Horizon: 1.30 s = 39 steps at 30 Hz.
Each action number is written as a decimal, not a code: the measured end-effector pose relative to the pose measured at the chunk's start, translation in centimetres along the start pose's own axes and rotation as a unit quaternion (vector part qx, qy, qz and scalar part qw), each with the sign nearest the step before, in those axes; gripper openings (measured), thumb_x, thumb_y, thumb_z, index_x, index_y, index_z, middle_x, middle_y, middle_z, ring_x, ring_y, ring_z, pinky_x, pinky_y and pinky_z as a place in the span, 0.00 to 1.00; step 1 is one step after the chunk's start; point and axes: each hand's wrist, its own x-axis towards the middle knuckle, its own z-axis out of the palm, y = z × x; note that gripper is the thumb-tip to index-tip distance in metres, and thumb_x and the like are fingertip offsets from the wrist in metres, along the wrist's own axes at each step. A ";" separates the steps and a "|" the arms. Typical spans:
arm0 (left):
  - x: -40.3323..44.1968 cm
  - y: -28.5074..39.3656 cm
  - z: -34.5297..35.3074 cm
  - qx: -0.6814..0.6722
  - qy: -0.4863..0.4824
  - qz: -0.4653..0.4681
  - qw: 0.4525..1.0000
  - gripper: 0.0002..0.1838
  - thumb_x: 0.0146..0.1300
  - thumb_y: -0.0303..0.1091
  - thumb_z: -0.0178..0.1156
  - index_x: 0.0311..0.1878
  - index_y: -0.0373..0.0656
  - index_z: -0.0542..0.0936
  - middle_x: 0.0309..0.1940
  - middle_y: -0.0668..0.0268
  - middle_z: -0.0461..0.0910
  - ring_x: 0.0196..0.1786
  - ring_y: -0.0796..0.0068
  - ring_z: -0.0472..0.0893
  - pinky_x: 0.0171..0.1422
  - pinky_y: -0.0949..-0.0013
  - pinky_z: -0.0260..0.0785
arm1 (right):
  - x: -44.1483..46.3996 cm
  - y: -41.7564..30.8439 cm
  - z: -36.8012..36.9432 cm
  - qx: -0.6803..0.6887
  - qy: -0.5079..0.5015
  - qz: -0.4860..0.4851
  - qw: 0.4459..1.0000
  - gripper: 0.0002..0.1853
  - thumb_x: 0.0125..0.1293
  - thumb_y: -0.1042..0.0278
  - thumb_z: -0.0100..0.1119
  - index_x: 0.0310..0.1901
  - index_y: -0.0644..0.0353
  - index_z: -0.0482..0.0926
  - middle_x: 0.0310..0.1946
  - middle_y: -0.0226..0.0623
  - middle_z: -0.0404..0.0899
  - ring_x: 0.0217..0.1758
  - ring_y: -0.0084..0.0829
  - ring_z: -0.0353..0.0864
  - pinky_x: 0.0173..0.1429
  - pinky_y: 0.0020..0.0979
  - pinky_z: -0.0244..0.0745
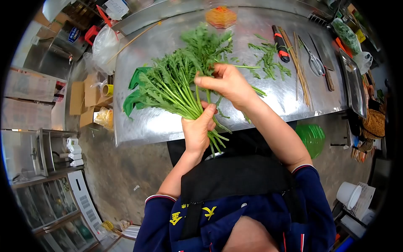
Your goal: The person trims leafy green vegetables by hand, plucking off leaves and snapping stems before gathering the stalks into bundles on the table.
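Note:
My left hand [196, 131] is wrapped around the lower stems of a bunch of chrysanthemum greens [170, 86], whose jagged leaves fan out to the upper left over the steel table. Cut stem ends poke out below that fist. Just above and to the right, my right hand [230, 86] is closed, thumb and fingers pinching a single stalk of the greens [208, 95] beside the bunch. The leafy top above these fingers is blurred. Behind my right hand, a few more stems [258, 90] lie on the table, partly hidden by the wrist.
Loose leaves [268, 59] lie on the steel table [155, 126]. To their right are a red-and-black tool [280, 44], thin sticks [296, 63], scissors [314, 61] and a cleaver [323, 54]. A bowl of orange bits [221, 17] stands at the back. Green cloth-like material [133, 101] lies left.

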 end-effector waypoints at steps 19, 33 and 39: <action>-0.5 0.4 -0.7 -0.017 -0.075 -0.028 0.997 0.08 0.63 0.33 0.54 0.42 0.41 0.72 0.28 0.67 0.71 0.17 0.84 0.59 0.22 0.77 0.52 | 6.8 -6.2 -2.9 -0.287 0.122 -0.271 0.911 0.27 0.52 0.55 0.63 0.50 0.64 0.71 0.41 0.41 0.75 0.40 0.26 0.78 0.41 0.25 0.73; 1.5 1.0 -1.0 -0.067 0.049 0.023 0.996 0.09 0.65 0.39 0.53 0.36 0.44 0.70 0.28 0.68 0.72 0.20 0.84 0.64 0.23 0.78 0.58 | -6.6 2.8 -1.9 -0.324 -0.045 -0.083 0.941 0.12 0.58 0.71 0.58 0.44 0.62 0.74 0.26 0.35 0.77 0.27 0.26 0.77 0.31 0.25 0.71; 1.9 0.5 -1.3 -0.043 0.045 0.065 0.996 0.10 0.65 0.41 0.51 0.37 0.44 0.70 0.29 0.65 0.74 0.21 0.82 0.66 0.25 0.77 0.60 | -7.1 3.7 -1.3 -0.181 -0.093 0.010 0.979 0.11 0.58 0.72 0.57 0.43 0.64 0.75 0.23 0.30 0.76 0.23 0.19 0.73 0.29 0.23 0.68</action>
